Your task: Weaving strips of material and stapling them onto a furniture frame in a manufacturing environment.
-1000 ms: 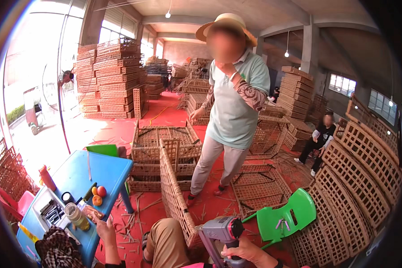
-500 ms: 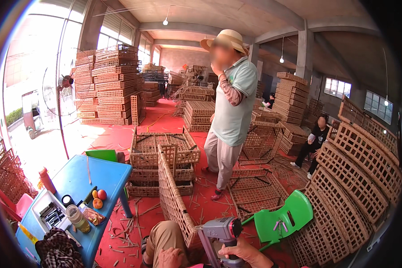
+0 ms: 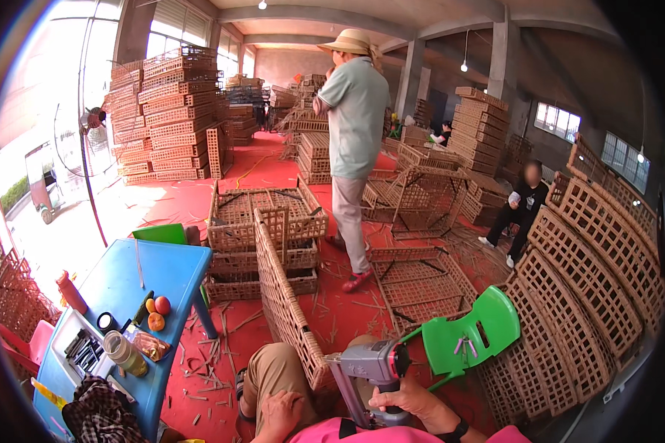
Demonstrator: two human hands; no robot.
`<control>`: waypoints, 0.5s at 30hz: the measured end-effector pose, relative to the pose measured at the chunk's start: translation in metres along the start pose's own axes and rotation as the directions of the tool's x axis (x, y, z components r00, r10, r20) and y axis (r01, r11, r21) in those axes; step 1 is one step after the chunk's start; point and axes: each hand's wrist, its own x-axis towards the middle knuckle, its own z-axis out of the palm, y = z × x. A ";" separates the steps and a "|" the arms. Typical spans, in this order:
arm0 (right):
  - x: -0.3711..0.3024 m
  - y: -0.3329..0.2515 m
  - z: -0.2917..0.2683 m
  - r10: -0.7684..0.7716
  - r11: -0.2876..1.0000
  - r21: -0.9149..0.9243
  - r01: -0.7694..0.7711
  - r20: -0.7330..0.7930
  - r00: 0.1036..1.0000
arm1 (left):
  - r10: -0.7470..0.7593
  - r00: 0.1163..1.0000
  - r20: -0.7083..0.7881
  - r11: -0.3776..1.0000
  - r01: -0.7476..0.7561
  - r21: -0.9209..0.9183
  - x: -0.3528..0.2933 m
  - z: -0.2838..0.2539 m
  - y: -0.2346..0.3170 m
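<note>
My right hand [image 3: 412, 401] is wrapped round the handle of a grey and black nail gun [image 3: 367, 363], which rests upright by my lap. Its front end is close to the lower edge of a woven lattice panel [image 3: 279, 314]; I cannot tell whether they touch. The panel stands on edge, slanting away from my knees. My left hand [image 3: 281, 413] lies on my left thigh with nothing in it, its fingers resting loosely on the brown trousers.
A blue table [image 3: 166, 262] at left carries fruit, a jar, a tray of tools and a checked cloth. A green chair [image 3: 488, 321] holds pink-handled snips. Woven frames [image 3: 270, 214] are stacked ahead; more panels [image 3: 569, 295] lean at right. A person in a hat [image 3: 356, 125] stands ahead; another person sits right.
The standing person has turned away and stepped left, farther from me. My view has tilted down slightly. My right hand keeps its hold on the nail gun; my left stays on my thigh.
</note>
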 end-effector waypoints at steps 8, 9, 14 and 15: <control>0.001 0.005 -0.006 0.007 1.000 0.030 -0.007 0.000 1.000 | -0.058 0.998 0.012 0.995 0.059 -0.082 0.009 -0.013 0.009; 0.003 0.004 -0.007 0.016 0.999 0.041 -0.015 -0.012 1.000 | -0.103 0.994 0.044 0.988 0.107 -0.111 0.012 -0.016 0.010; 0.007 -0.004 -0.006 0.011 1.000 -0.011 -0.011 -0.019 1.000 | -0.410 0.873 0.262 0.626 0.479 -0.616 0.015 -0.009 -0.029; 0.007 -0.007 -0.006 -0.002 1.000 -0.004 0.002 -0.021 1.000 | -0.440 0.850 0.291 0.540 0.509 -0.670 0.022 -0.017 -0.026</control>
